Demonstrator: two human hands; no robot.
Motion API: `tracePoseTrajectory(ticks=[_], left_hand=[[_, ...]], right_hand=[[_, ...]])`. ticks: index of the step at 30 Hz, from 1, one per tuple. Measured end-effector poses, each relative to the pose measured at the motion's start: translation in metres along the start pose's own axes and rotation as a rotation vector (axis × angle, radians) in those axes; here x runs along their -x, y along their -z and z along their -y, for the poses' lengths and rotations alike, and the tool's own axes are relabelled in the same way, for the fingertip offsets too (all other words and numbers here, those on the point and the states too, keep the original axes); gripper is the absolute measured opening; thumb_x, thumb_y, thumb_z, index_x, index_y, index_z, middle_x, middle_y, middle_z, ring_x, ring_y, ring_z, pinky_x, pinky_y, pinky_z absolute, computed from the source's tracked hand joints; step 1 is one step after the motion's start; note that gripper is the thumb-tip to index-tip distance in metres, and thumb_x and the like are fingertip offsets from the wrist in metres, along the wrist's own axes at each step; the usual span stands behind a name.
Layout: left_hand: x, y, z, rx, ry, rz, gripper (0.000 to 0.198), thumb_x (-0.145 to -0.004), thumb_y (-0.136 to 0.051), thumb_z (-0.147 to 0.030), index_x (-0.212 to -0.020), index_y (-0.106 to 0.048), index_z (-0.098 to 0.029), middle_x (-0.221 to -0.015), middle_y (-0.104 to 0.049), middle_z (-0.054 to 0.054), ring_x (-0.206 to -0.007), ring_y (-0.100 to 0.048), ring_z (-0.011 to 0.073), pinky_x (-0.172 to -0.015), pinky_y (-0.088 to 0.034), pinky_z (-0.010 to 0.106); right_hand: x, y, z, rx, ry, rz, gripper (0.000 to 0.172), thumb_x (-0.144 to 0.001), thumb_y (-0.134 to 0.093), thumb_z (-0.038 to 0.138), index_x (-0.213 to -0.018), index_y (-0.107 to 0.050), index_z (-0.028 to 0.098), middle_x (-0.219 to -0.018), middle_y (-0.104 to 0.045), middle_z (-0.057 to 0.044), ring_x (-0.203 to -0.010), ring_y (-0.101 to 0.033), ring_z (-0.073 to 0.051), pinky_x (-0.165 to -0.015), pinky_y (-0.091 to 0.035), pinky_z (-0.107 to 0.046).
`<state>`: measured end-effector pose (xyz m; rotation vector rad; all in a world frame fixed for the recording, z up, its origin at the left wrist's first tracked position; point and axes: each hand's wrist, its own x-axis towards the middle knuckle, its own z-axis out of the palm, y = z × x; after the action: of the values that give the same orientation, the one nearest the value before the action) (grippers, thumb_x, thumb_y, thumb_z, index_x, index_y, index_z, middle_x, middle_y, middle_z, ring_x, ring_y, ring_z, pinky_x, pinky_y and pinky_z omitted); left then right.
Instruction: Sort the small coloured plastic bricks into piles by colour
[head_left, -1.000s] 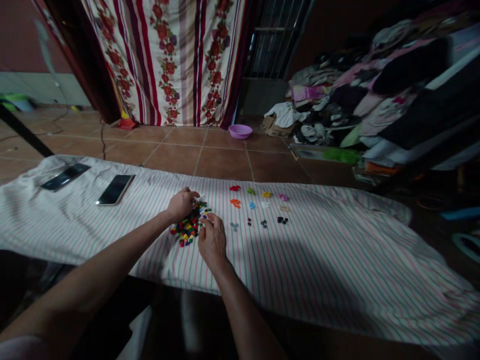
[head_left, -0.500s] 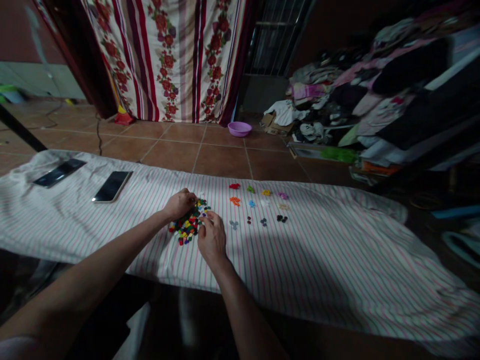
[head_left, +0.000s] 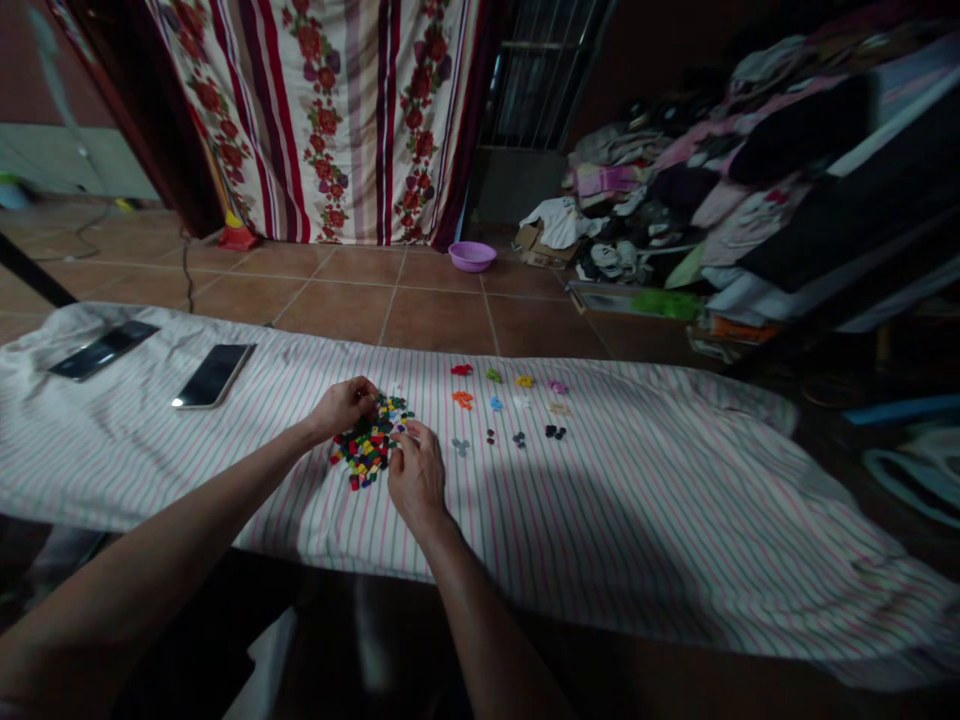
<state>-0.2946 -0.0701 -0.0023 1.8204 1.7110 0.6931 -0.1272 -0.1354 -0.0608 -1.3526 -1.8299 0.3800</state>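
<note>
A loose pile of small coloured blocks (head_left: 365, 463) lies on the striped cloth between my two hands. My left hand (head_left: 343, 408) rests over the pile's upper left side, fingers curled and drawn together; whatever they pinch is too small to make out. At the right side of the pile is my right hand (head_left: 418, 478), its thumb and fingers loosely bent and a little apart at the blocks. To the right stand small groups sorted by colour, among them red pieces (head_left: 461, 370), orange pieces (head_left: 463, 400), blue pieces (head_left: 496, 404), grey pieces (head_left: 460, 447) and black pieces (head_left: 556, 432).
The striped cloth (head_left: 637, 500) covers a long low surface. Two phones, one dark (head_left: 105, 350) and one light-edged (head_left: 214, 376), lie at its left. Beyond are a purple basin (head_left: 472, 257) on the tiled floor, a flowered curtain (head_left: 352, 120) and heaped clothes (head_left: 675, 190).
My left hand has shifted slightly left over the pile, uncovering more blocks at its upper edge. The right hand stays beside the pile. The whole view has moved a little.
</note>
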Motion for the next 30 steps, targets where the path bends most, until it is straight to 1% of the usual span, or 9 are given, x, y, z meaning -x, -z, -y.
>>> tracePoseTrajectory(ticks=[3,8,12,15,19,21,26,28,30], left_hand=[[0.001,0.002,-0.005,0.009,0.020,-0.002,0.025,-0.077,-0.048,-0.038,-0.087,-0.060,-0.020,-0.073,-0.068,-0.001,-0.066,-0.061,0.0126,-0.064,-0.047,0.023],[-0.004,-0.001,-0.014,-0.097,-0.004,-0.040,0.028,-0.076,-0.048,-0.038,-0.088,-0.065,-0.020,-0.073,-0.068,-0.001,-0.067,-0.059,0.0128,-0.066,-0.046,0.023],[-0.012,-0.009,-0.030,-0.109,-0.055,-0.021,0.032,-0.079,-0.046,-0.038,-0.092,-0.068,-0.019,-0.075,-0.069,0.001,-0.069,-0.061,0.0142,-0.068,-0.046,0.024],[-0.019,-0.019,-0.044,-0.096,-0.100,0.020,0.033,-0.080,-0.046,-0.038,-0.093,-0.069,-0.018,-0.079,-0.071,0.002,-0.072,-0.062,0.0144,-0.068,-0.047,0.023],[-0.031,-0.039,-0.064,-0.057,-0.157,0.086,0.031,-0.083,-0.047,-0.035,-0.096,-0.069,-0.017,-0.074,-0.069,0.001,-0.065,-0.061,0.0123,-0.067,-0.047,0.023],[-0.038,-0.051,-0.074,-0.036,-0.203,0.109,0.030,-0.085,-0.046,-0.032,-0.098,-0.069,-0.017,-0.077,-0.070,0.001,-0.064,-0.061,0.0114,-0.068,-0.048,0.023],[-0.056,-0.087,-0.107,-0.103,-0.350,0.119,0.026,-0.085,-0.047,-0.021,-0.097,-0.070,-0.018,-0.090,-0.072,0.004,-0.075,-0.064,0.0117,-0.075,-0.050,0.023],[-0.062,-0.102,-0.122,-0.139,-0.383,0.129,0.028,-0.085,-0.047,-0.018,-0.101,-0.069,-0.017,-0.089,-0.071,0.004,-0.076,-0.064,0.0118,-0.076,-0.050,0.023],[-0.068,-0.116,-0.136,-0.152,-0.398,0.126,0.027,-0.084,-0.050,-0.017,-0.103,-0.068,-0.017,-0.089,-0.071,0.004,-0.079,-0.064,0.0126,-0.079,-0.050,0.024]], right_hand=[[0.000,0.001,0.001,-0.002,-0.013,-0.005,0.031,-0.086,-0.048,0.008,-0.105,-0.071,0.017,-0.121,-0.058,-0.013,-0.118,-0.052,-0.023,-0.103,-0.046,-0.041],[0.000,0.002,0.002,-0.002,-0.015,0.011,0.031,-0.085,-0.050,0.007,-0.105,-0.071,0.018,-0.121,-0.058,-0.012,-0.119,-0.051,-0.023,-0.105,-0.045,-0.040],[0.000,0.003,0.003,0.010,-0.023,0.022,0.030,-0.084,-0.052,0.008,-0.105,-0.071,0.019,-0.120,-0.059,-0.011,-0.118,-0.052,-0.022,-0.105,-0.045,-0.039],[0.000,0.004,0.004,0.014,-0.026,0.013,0.030,-0.083,-0.053,0.008,-0.105,-0.071,0.019,-0.120,-0.059,-0.011,-0.118,-0.052,-0.023,-0.105,-0.045,-0.039],[0.000,0.006,0.007,0.033,-0.038,0.022,0.029,-0.084,-0.054,0.010,-0.106,-0.070,0.018,-0.120,-0.059,-0.011,-0.118,-0.051,-0.024,-0.104,-0.045,-0.038],[0.000,0.008,0.009,0.038,-0.043,0.032,0.028,-0.085,-0.053,0.011,-0.107,-0.070,0.018,-0.119,-0.060,-0.011,-0.116,-0.052,-0.024,-0.104,-0.044,-0.037],[0.002,0.005,0.007,0.108,-0.067,0.079,0.028,-0.084,-0.054,0.014,-0.107,-0.069,0.017,-0.116,-0.062,-0.013,-0.111,-0.054,-0.027,-0.099,-0.045,-0.041],[0.003,0.001,0.005,0.125,-0.074,0.086,0.029,-0.084,-0.056,0.017,-0.110,-0.068,0.016,-0.116,-0.063,-0.014,-0.110,-0.055,-0.028,-0.099,-0.045,-0.043],[0.001,-0.004,0.002,0.123,-0.062,0.066,0.031,-0.085,-0.057,0.019,-0.114,-0.066,0.017,-0.115,-0.064,-0.013,-0.110,-0.055,-0.027,-0.099,-0.044,-0.043]])
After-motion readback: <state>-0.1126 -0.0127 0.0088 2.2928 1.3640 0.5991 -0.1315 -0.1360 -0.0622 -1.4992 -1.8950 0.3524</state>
